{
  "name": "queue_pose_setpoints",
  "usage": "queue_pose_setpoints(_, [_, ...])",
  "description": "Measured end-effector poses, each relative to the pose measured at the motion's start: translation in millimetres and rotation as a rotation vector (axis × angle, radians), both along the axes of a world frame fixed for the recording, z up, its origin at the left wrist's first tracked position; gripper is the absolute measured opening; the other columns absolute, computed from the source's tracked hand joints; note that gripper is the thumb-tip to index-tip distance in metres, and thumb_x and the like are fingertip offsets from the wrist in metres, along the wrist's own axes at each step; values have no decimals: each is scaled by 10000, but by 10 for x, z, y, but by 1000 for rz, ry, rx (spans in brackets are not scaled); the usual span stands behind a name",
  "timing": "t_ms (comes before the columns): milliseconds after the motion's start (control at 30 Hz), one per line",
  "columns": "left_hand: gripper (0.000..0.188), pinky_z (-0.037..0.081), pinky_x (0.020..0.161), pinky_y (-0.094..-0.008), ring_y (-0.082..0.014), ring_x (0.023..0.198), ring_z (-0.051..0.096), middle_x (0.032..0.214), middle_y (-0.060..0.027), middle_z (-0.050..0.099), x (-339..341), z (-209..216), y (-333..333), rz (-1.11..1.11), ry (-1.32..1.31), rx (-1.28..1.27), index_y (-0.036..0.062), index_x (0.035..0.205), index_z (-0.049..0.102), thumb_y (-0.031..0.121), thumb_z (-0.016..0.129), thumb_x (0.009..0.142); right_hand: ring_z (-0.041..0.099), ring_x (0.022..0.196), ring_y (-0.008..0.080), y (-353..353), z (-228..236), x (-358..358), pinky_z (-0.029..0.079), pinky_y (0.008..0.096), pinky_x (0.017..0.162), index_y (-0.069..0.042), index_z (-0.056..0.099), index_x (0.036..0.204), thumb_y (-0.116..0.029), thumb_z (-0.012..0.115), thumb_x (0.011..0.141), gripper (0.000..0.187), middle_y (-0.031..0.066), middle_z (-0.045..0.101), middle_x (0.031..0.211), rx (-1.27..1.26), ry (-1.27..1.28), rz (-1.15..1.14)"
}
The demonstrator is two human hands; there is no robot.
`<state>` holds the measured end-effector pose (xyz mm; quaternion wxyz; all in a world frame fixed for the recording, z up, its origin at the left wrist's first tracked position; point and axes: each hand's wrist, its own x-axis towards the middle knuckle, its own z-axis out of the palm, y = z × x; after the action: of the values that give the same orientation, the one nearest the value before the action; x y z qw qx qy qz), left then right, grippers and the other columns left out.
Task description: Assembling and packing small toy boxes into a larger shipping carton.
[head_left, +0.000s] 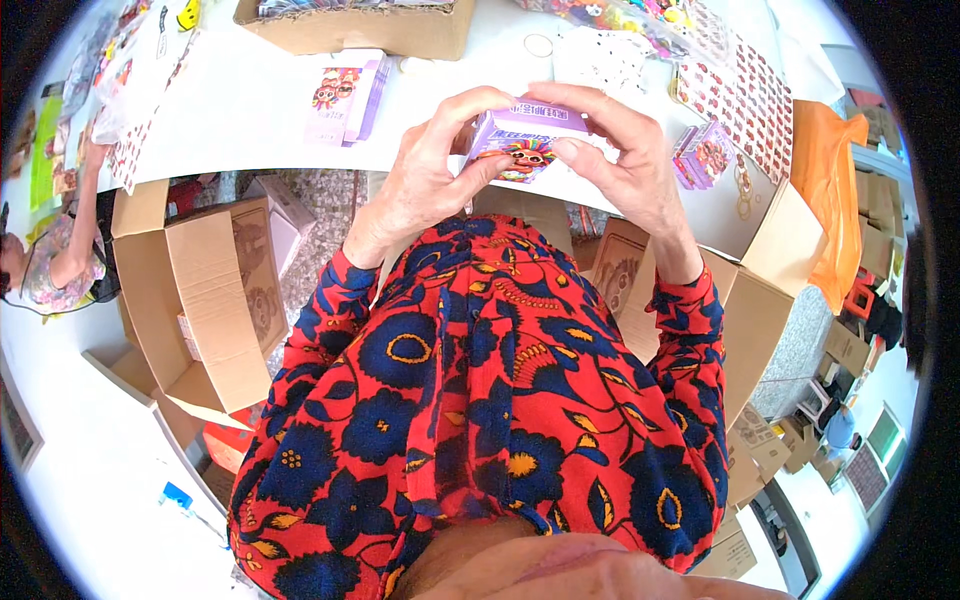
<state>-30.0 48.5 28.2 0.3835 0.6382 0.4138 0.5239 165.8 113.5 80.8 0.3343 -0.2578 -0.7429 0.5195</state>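
Above the table's near edge I hold a small purple carton (pixel 540 118) with a colourful cartoon figure on its front. My left hand (pixel 428 165) grips its left end, thumb on the front face and fingers curled behind. On the other end, my right hand (pixel 632 150) is closed in the same way, thumb pressed near the printed figure. A stack of matching purple cartons (pixel 345 100) lies on the white table to the left of my hands. To the right of my right hand lie more purple cartons (pixel 704 156), beside several rubber bands (pixel 744 190).
A cardboard box (pixel 360 38) stands at the back of the table (pixel 240 110). Sticker sheets (pixel 745 100) lie at the right. Open cardboard cartons (pixel 215 290) flank me, and an orange bag (pixel 838 200) hangs at the right. At the far left, another person (pixel 65 250) reaches over the table.
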Motion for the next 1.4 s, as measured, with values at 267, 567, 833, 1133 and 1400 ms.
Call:
queue_pose_setpoints(267, [547,468,549,-255,-78,664,539,915,-65,567,42,-29,-34,40,-94,-14,74,1252,401,11,676,783,635,912,194,23,-60,-31,517,295,768,-52,642,1101,-111,594,855,257,107,648,1056,439,-152,-11])
queue_pose_setpoints(567, [643,478,566,-280,-110,643,526,974,-86,533,32,71,-21,-21,0,-199,156,1310,376,1,677,763,565,712,49,73,72,42,461,200,593,-67,665,1066,-129,596,875,211,23,674,917,53,-202,-44])
queue_pose_setpoints(833, [763,526,777,-349,-214,990,589,1122,-167,524,54,93,-59,-70,-38,-253,157,1372,315,-8,708,739,570,733,43,65,104,6,456,187,613,-36,675,965,-89,625,847,138,8,667,857,-37,-197,-106])
queue_pose_setpoints(1133, [716,529,693,-263,-163,953,584,1101,-135,541,123,50,-56,-103,-329,-288,125,1377,296,23,685,785,585,751,75,79,33,15,482,217,652,-29,674,978,-52,606,843,153,41,663,894,81,-166,-79])
queue_pose_setpoints(1400, [631,501,662,-226,-115,896,567,1089,-106,558,71,68,-33,-62,-295,-259,110,1348,331,93,675,819,606,908,149,5,-47,52,509,275,772,-35,635,1088,-36,579,856,239,87,623,1074,66,-156,-38])
